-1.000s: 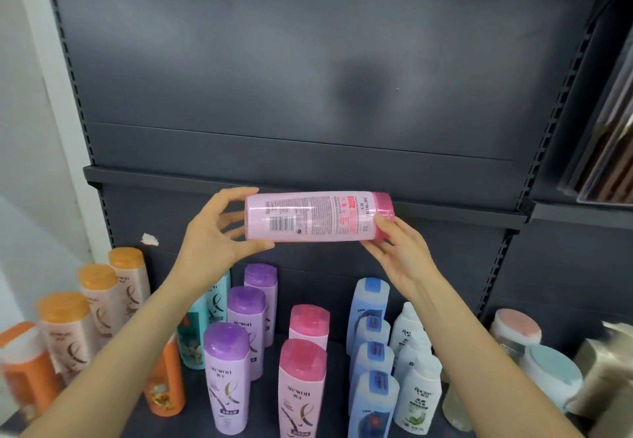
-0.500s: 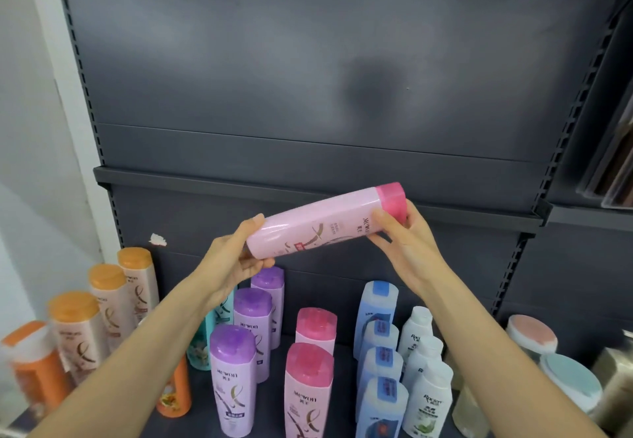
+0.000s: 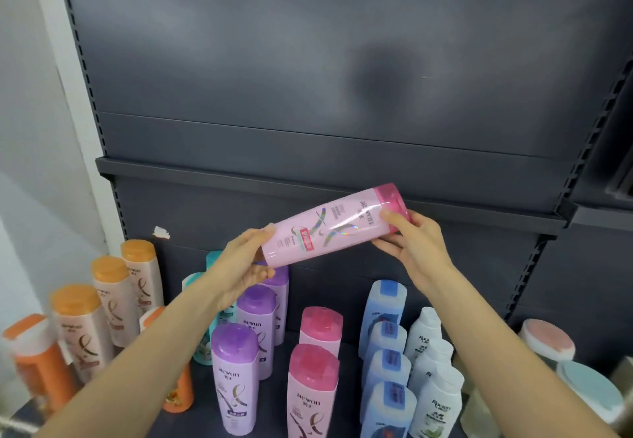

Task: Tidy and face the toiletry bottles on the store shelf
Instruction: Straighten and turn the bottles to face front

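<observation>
Mid-frame above shelf [image 3: 329, 341]: pink bottle [image 3: 329, 230] held tilted, front label showing. Left hand [image 3: 239, 268] fingers curl round base; right hand [image 3: 411, 245] pinches cap end. Step: checking bottle. Next, likely: upright it, label forward, behind pink row [image 3: 317, 355].

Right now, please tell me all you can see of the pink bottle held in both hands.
The pink shampoo bottle is glossy pale pink plastic with a darker pink cap, which looks shut. Its front label faces the camera, with swirl artwork and a small red tag. It is held in the air above the shelved bottles, lying nearly sideways, cap end higher and to the right. The left hand grips its base; the right hand holds the cap end.
</observation>
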The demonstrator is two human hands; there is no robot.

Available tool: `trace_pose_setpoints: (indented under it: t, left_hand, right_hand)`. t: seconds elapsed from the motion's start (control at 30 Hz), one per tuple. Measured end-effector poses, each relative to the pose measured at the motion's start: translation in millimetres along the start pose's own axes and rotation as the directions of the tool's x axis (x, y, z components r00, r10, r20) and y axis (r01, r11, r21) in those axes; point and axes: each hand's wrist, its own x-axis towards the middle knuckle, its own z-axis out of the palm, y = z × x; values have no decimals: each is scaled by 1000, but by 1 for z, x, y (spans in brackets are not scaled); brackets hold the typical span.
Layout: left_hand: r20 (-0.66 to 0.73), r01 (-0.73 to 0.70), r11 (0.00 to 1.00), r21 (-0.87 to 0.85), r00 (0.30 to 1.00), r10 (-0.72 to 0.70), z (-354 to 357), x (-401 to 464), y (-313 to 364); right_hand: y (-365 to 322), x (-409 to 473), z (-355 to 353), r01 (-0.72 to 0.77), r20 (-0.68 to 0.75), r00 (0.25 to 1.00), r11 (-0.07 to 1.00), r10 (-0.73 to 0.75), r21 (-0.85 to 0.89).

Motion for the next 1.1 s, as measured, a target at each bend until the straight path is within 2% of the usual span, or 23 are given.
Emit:
trace_pose_setpoints:
  t: [0.13,0.23,0.33,0.4,0.43,0.47,0.53,0.6,0.7,0.87,0.97,1.1]
  left_hand:
    - [-102,105,979,174,991,-88,-5,13,-12]
    - [-77,149,968,204,988,-136,-7,18,-22]
    - [-49,101,976,191,994,-94,-9,25,-29]
    - [-75,29,945,326,997,-5,-13,33,-34]
    - [-88,-18,885,466,994,66,-17,38,-37]
    - [-75,-61,789,611,988,135,-21,42,-41]
    - [-9,-100,569,816,983,185,-30,47,-51]
    - [40,-113,419,901,983,179,-38,50,-61]
    - [92,-137,253,958,979,180,-45,48,-73]
    - [154,-165,57,985,975,161,-50,46,-84]
    - [178,-185,31,982,972,156,-51,45,-86]
    - [185,-190,22,982,972,145,-52,46,-84]
  right_hand:
    - [8,5,1,1,-23,1000,999,0,39]
    - [11,12,8,42,-67,997,999,-40,33]
    - [13,17,16,134,-61,989,991,-136,-24]
    - [18,23,21,201,-43,977,968,-210,-150]
    - [22,27,22,234,-25,969,945,-246,-227]
    - [27,31,23,266,2,960,916,-279,-300]
    - [39,38,24,322,70,944,846,-324,-424]
    - [51,43,25,346,147,937,787,-317,-511]
    - [71,48,23,315,235,947,761,-217,-568]
    - [109,56,18,267,303,950,700,-76,-662]
    - [131,60,13,254,291,955,633,-48,-731]
    - [152,61,6,192,254,967,646,2,-738]
